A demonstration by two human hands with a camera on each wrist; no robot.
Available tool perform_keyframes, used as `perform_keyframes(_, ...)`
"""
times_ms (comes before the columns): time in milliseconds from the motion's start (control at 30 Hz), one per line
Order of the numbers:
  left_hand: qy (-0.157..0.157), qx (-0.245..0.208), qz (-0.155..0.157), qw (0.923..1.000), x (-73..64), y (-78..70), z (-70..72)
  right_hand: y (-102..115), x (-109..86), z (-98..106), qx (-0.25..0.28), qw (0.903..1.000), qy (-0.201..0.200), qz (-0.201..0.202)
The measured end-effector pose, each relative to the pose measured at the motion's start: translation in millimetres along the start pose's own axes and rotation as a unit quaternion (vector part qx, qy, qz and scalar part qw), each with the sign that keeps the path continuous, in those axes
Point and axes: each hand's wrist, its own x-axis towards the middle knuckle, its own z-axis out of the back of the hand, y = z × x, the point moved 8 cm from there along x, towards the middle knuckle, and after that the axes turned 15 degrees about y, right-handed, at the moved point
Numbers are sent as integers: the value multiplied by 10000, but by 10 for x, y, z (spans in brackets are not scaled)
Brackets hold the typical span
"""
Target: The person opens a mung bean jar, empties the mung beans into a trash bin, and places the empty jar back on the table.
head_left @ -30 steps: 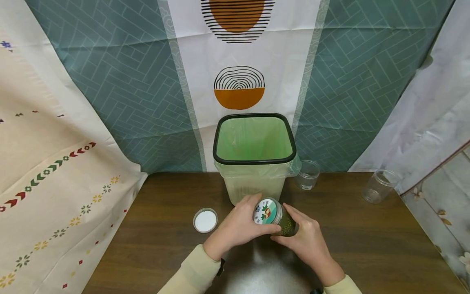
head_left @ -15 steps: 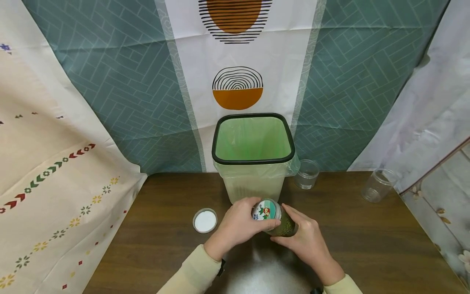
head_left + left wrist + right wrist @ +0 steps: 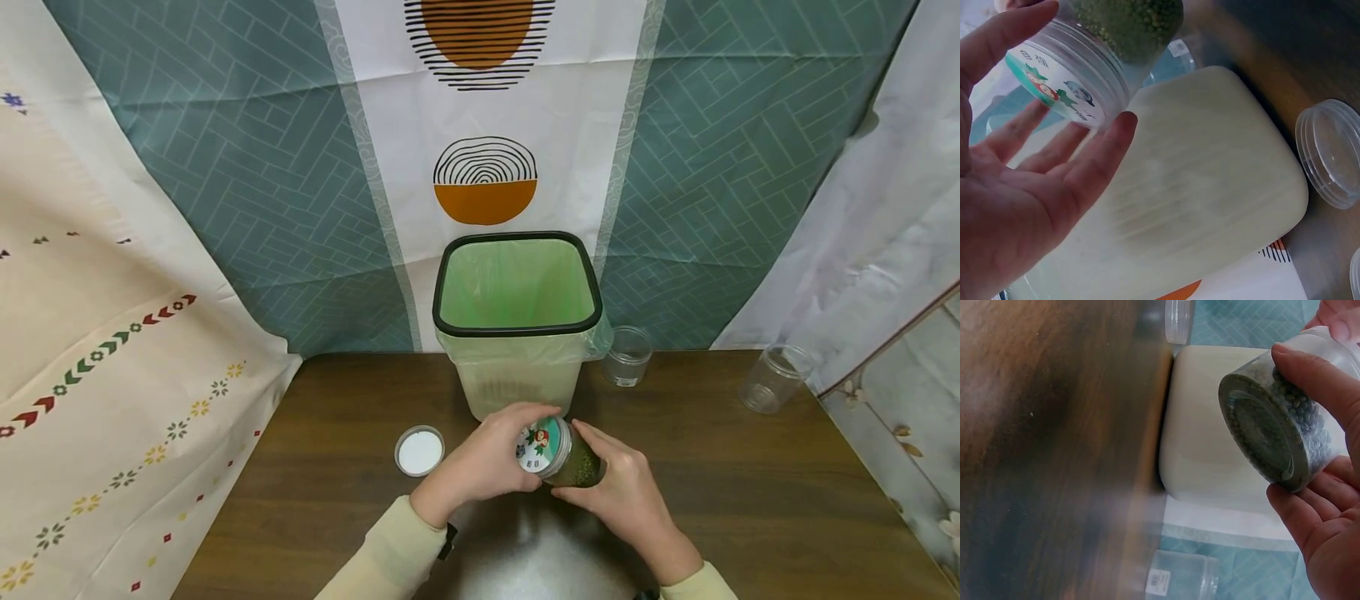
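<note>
A clear jar (image 3: 581,463) of small green beans lies tilted between both hands, just in front of the bin. Its screw lid (image 3: 538,444) carries a printed label with a red cartoon figure and faces left. My left hand (image 3: 483,458) holds this lid by its rim; in the left wrist view the thumb lies across one side and fingertips touch the other. On the right, my right hand (image 3: 626,483) grips the jar's body near its base, with the thumb on one side and fingers on the other. The lid sits on the jar, and green beans (image 3: 1300,403) show through the wall.
A pale bin (image 3: 517,375) with a black rim and green liner stands behind the hands. Left of it lies a round lid with a white centre (image 3: 420,451). One clear container (image 3: 627,357) stands beside the bin, another (image 3: 776,379) farther right.
My left hand has shifted round the lid: its thumb is now lower and its index finger reaches farther over the top. The lid's picture has turned slightly. My right hand stays nearly in place.
</note>
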Motion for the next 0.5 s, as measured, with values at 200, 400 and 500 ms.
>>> perform_keyframes(200,-257,-224,278,9990,-16,62,28,-8,-16,-22,0,10000,17,-8)
perform_keyframes(400,-358,-446,428,9974,-22,109,39,-15,-23,-44,-23,10000,19,-8)
perform_keyframes(500,-436,-557,511,9962,-21,124,49,-25,-21,-41,-27,10000,-20,-21)
